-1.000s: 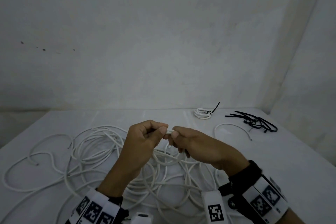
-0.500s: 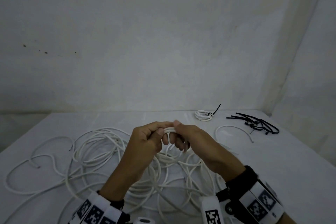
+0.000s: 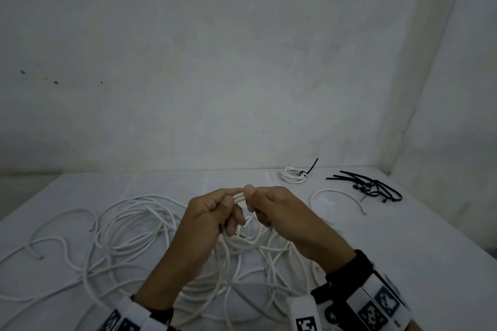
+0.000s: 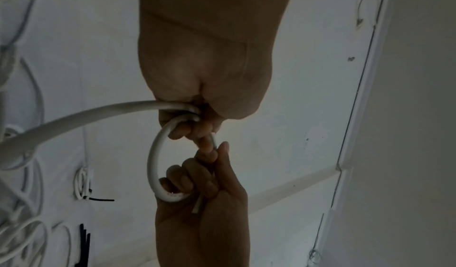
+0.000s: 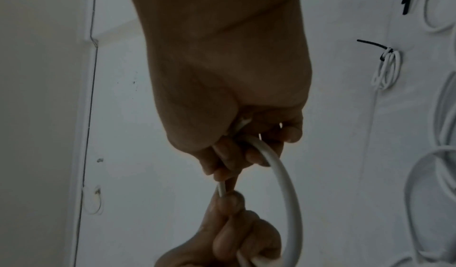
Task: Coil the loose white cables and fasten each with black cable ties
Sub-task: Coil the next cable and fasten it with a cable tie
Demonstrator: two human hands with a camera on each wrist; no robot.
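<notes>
Left hand (image 3: 212, 212) and right hand (image 3: 274, 207) pinch a small loop of white cable (image 4: 154, 166), which looks light, springy and best gripped where its turns cross.

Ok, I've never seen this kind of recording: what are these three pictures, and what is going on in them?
No machine here: a person works with bare hands, wearing three cameras. The wide picture comes from the head; the two dim ones look along each wrist at the fingers. The left hand and right hand both pinch one white cable, bending it into a small loop above the table. Under them lies a tangle of loose cables. Farther back sit a finished coil already fastened with a tie, a short cable piece, and a pile of black ties.
</notes>
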